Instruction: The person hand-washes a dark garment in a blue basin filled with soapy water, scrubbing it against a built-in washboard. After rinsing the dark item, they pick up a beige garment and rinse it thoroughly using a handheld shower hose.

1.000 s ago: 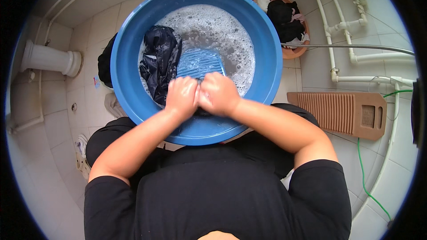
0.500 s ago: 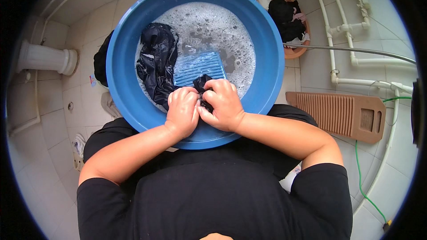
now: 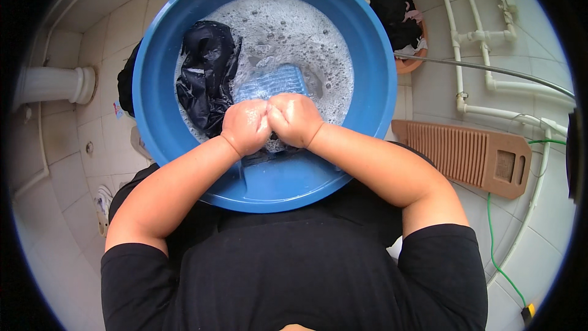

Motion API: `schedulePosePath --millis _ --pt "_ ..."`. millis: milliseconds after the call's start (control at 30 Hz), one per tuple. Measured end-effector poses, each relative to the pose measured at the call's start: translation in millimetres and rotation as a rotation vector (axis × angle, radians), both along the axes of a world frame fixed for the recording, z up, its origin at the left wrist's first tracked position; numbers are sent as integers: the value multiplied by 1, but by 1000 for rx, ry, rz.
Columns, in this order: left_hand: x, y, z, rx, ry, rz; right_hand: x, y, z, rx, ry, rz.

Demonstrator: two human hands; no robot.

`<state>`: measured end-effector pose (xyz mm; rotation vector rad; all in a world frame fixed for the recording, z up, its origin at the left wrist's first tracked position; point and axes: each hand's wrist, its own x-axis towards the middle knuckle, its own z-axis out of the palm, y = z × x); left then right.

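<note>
Soapy, foamy water lies in a large blue basin (image 3: 372, 95) in front of me. My left hand (image 3: 246, 127) and my right hand (image 3: 296, 120) are closed in fists, knuckles together, over the basin's near part. Both grip a wet black cloth (image 3: 273, 143), mostly hidden, with a little dark fabric showing below the fingers. Just beyond my fists a ribbed blue washboard (image 3: 272, 81) slopes into the water, its near end covered by my hands. Another wet black garment (image 3: 208, 76) lies bunched along the basin's left side, close to my left hand.
An orange basin (image 3: 422, 61) of dark and light clothes stands at the far right. A brown washboard (image 3: 462, 154) lies to the right, near white pipes (image 3: 456, 55) and a green cord (image 3: 492, 233). A metal hose (image 3: 484, 65) crosses there. A white pedestal (image 3: 58, 86) is at left.
Both fists have turned knuckles-up and pressed closer together, covering most of the black cloth. More of the blue washboard's near part is hidden. The view has shifted slightly.
</note>
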<state>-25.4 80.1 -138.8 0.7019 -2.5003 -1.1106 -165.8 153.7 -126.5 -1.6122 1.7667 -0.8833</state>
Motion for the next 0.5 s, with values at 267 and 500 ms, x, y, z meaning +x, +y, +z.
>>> schedulePosePath --millis 267,500 --pt "9 -17 -6 231 148 87 2 -5 10 134 -92 -195" --pt "59 -39 38 -201 -493 -200 -73 14 30 371 149 -545"
